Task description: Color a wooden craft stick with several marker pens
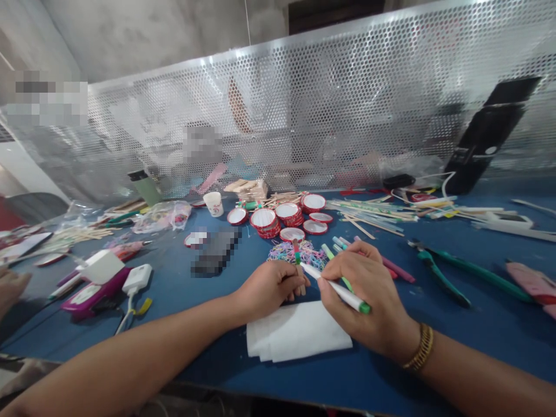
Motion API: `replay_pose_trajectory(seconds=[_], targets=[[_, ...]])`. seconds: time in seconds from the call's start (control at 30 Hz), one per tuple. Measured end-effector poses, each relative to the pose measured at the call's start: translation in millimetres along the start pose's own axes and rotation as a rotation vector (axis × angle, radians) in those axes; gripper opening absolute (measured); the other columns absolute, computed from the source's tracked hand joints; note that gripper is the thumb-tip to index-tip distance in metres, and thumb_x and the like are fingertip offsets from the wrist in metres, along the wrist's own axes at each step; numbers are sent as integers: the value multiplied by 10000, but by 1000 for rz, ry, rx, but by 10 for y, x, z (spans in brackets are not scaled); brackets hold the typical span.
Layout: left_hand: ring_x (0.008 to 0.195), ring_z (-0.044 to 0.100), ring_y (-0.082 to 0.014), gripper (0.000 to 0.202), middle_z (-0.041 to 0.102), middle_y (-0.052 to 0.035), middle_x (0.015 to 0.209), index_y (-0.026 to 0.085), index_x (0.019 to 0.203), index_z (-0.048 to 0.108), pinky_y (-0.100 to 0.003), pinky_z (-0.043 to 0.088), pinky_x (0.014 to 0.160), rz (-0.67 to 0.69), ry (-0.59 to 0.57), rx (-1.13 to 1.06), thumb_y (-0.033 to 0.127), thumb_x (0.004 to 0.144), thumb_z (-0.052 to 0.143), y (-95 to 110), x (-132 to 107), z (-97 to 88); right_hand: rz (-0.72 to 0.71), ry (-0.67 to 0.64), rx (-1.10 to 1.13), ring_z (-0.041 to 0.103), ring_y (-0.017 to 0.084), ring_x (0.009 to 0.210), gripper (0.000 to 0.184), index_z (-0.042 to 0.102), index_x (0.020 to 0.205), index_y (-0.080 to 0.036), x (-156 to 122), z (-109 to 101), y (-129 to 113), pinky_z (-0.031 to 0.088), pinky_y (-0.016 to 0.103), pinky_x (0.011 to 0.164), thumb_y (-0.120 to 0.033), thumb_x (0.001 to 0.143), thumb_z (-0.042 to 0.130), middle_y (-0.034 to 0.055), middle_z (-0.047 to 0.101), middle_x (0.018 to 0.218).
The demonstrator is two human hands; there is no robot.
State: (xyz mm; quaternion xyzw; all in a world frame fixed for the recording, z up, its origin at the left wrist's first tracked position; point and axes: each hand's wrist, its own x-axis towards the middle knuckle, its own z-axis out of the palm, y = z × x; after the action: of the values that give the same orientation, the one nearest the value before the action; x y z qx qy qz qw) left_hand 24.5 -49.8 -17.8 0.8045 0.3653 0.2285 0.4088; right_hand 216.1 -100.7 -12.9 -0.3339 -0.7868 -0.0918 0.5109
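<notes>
My left hand is closed around a flat wooden stick that stands up from the fingers, its upper part coloured in red and green bands. Pinched in my right hand is a white marker with a green end; its tip meets or nearly meets the stick's coloured part. Under both hands lies a folded white cloth or tissue. Just behind them sits a pile of pastel elastic bands. More markers lie partly hidden behind my right hand.
Red-rimmed round pieces are stacked at the centre back, near a paper cup. Green-handled pliers lie at right. A dark phone, white adapter and another person's hand are at left. A perforated metal screen stands behind.
</notes>
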Motion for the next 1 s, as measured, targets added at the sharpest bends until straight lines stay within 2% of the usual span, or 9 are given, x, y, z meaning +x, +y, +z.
replay_pose_trajectory(seconds=[0.33,0.57,0.73,1.0], targets=[[557,505,-74,249,579,15,637,143,706,611,-169,417,539,-12,-1,16,209,909,482,32,-12,-14,-3,-14,-10,561,140,610,102,509,783,-205,8,32,4,386,396,819,-129,820,567,-25,600,657],[582,531,-79,239,620,-3,730,142,733,618,-187,448,568,7,-18,-6,197,908,464,-6,-7,-9,12,24,-35,555,144,605,126,503,749,-206,3,4,5,383,408,825,-111,786,576,-23,594,663],[572,523,-79,258,603,8,669,147,701,606,-180,433,558,-8,-1,9,239,911,488,5,-7,-7,2,-3,-15,554,139,607,104,512,761,-207,2,9,-5,386,398,816,-127,805,560,-28,594,653],[540,501,-74,267,583,18,621,150,679,607,-172,397,517,-7,14,20,205,906,478,22,-13,-10,1,-36,-14,546,141,607,88,513,772,-202,12,22,-13,375,386,786,-145,830,547,-23,588,641]])
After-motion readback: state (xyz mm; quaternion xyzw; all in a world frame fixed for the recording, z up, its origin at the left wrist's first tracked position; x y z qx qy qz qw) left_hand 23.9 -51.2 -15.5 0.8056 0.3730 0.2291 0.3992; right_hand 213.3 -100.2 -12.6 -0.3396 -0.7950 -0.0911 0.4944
